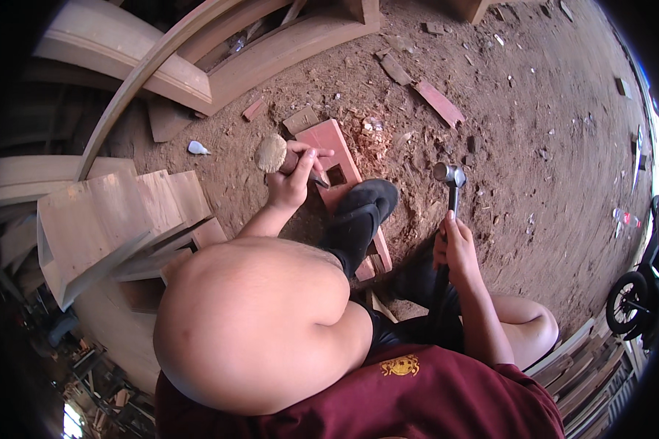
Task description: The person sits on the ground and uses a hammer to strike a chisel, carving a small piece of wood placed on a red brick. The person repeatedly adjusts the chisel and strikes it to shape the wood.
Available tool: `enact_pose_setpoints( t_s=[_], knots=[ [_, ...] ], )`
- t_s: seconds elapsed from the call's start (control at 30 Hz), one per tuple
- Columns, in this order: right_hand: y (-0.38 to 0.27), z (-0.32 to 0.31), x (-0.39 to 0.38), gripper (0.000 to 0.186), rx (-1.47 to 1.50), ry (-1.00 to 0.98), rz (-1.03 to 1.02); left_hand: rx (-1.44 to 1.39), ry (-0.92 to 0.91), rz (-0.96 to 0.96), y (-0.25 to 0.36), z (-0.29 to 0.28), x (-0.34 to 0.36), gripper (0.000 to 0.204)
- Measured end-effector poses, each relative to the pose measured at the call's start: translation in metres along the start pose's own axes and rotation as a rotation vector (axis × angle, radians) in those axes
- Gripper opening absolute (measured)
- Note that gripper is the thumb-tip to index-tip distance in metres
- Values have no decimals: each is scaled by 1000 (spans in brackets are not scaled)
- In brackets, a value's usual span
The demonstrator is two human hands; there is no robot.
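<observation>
Pinkish-red timber (344, 157) on the dirt floor (564, 168), with a dark square hole (335, 174) in its upper face and a black-shod foot (366, 201) across its middle. Probably stiff and fairly heavy, more rough than slippery, apt to splinter at the hole's edges; best taken by the long sides. Just beside the hole, a tilted chisel (291, 162) with a pale, frayed striking end and a dark blade angled toward the timber; hard to tell whether touching. Likely rigid and sharp-edged, so best held by the handle. Left hand (291, 186) wrapped around that handle, with fingertips extended past it. Well apart to the right, right hand (458, 245) closed around the dark handle of a hammer (454, 194). Farther out, reddish shavings (373, 146), a small white bottle (198, 148) and a pale wooden frame (285, 55).
</observation>
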State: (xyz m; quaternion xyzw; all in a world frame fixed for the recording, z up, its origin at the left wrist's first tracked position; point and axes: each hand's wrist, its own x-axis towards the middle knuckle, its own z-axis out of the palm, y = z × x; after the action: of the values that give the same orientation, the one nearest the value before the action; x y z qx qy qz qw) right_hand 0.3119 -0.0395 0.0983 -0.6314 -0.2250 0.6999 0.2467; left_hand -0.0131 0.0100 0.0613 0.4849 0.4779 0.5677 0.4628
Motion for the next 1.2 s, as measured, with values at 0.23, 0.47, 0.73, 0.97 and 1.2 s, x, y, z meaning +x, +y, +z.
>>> enact_pose_setpoints(
  t_s=[0.23, 0.47, 0.73, 0.97, 1.2],
  knots=[
    [-3, -3, -3, 39, 4, 16, 9, 27, -22, -12, -12, 15, -1, 8],
    [-5, -7, -9, 38, 1, 6, -35, 362, 151, 13, -43, 14, -9, 16],
    [-31, 0, -23, 36, 20, -51, -115, 528, 142, 233, -10, 45, 17, 33],
    [-34, 8, -31, 38, 17, 0, -118, 362, -1, 105, -35, 30, 12, 18],
    [-35, 12, -28, 39, -2, -39, -146, 468, -59, 189, -33, 51, 20, 18]
  ],
)
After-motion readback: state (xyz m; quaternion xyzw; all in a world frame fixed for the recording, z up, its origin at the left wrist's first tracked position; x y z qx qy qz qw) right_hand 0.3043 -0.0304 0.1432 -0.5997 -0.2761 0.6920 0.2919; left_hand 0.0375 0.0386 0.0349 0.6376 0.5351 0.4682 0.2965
